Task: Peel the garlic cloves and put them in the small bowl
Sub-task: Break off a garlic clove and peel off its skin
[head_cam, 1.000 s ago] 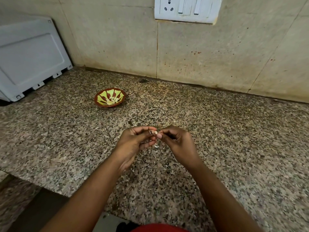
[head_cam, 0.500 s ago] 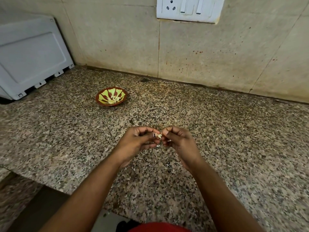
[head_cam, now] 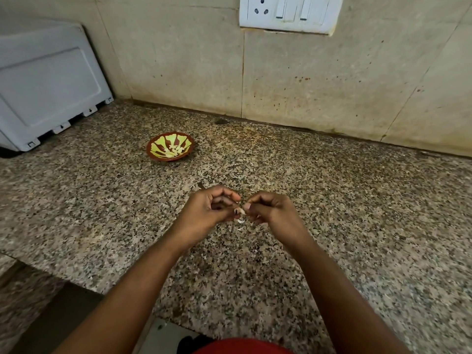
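Observation:
A small pale garlic clove [head_cam: 242, 212] is pinched between the fingertips of both hands over the middle of the counter. My left hand [head_cam: 207, 210] grips it from the left and my right hand [head_cam: 270, 210] from the right, fingers curled. A bit of white peel [head_cam: 240, 221] lies on the counter just under the hands. The small bowl [head_cam: 153, 143], brown with a yellow-green pattern, stands farther back to the left and holds several peeled cloves [head_cam: 175, 151].
The speckled granite counter [head_cam: 357, 213] runs to a tiled wall at the back. A white appliance [head_cam: 48, 83] stands at the far left. A white switch and socket plate [head_cam: 288, 14] is on the wall. The counter's front edge drops off at the lower left.
Both hands stay together on the clove, with small finger movements only. The view has shifted slightly.

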